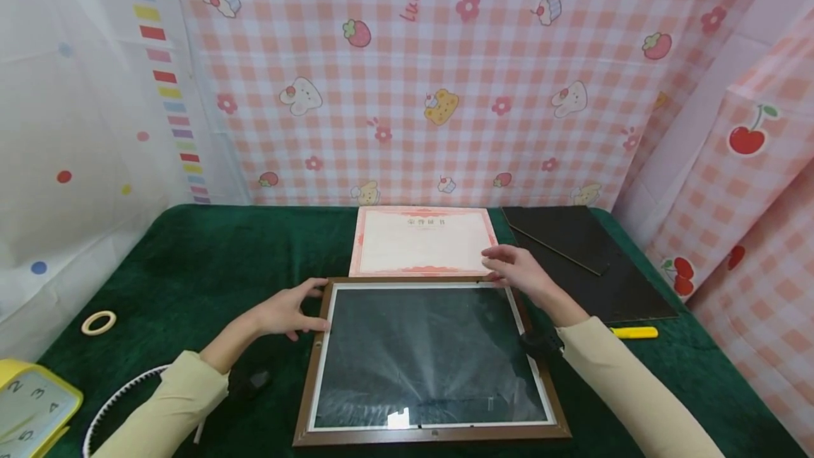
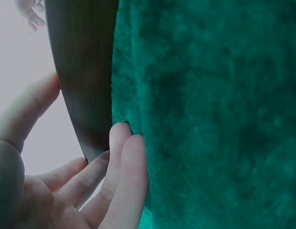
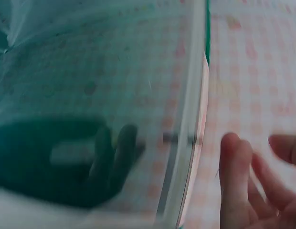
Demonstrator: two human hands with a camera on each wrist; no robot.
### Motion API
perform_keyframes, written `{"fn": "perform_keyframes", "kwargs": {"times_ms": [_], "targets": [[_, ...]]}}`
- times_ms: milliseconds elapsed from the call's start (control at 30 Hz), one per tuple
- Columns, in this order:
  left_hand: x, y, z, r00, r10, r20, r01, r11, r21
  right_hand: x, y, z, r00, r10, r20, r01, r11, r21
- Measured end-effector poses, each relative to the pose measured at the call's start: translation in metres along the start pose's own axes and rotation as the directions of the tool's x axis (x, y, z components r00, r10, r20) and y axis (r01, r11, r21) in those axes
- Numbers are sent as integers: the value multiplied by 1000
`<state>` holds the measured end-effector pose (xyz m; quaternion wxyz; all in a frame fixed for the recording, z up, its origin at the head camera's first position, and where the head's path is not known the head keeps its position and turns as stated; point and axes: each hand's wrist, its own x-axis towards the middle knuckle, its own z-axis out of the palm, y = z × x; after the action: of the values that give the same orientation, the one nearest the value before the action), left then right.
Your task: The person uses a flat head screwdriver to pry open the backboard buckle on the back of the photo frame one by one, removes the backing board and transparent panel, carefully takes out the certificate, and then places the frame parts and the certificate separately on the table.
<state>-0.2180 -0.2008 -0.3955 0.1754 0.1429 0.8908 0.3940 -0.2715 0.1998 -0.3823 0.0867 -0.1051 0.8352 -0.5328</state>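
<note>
A brown wooden picture frame (image 1: 372,437) with a white inner edge and a clear pane (image 1: 426,352) lies on the green cloth. My left hand (image 1: 286,313) grips its left side near the upper corner. In the left wrist view, the thumb (image 2: 31,109) meets one edge of the brown bar (image 2: 83,71), with fingers on the other side. My right hand (image 1: 521,274) hovers by the upper right corner, fingers loosely bent and holding nothing. The right wrist view shows these fingers (image 3: 234,181) apart from the frame's edge. Beyond the frame lies a red-bordered certificate (image 1: 422,242).
At the back right lies a black backing board (image 1: 610,274) with a flap, beside a yellow handle (image 1: 636,333). A tape ring (image 1: 98,323), a yellow clock (image 1: 38,408) and a striped cord (image 1: 117,398) are on the left. A checked curtain (image 1: 407,90) hangs behind.
</note>
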Motion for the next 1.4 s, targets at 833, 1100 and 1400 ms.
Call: {"fn": "perform_keyframes", "kwargs": {"times_ms": [833, 1100, 1400], "targets": [[4, 6, 14, 985, -64, -157, 52, 996, -79, -70, -84, 153, 355, -86, 931, 694, 692, -200], [5, 3, 21, 977, -38, -212, 24, 997, -68, -75, -84, 163, 370, -55, 928, 754, 602, -265], [-4, 0, 20, 995, -67, -78, 6, 792, -610, -73, -91, 148, 324, -196, 926, 770, 623, -138]]}}
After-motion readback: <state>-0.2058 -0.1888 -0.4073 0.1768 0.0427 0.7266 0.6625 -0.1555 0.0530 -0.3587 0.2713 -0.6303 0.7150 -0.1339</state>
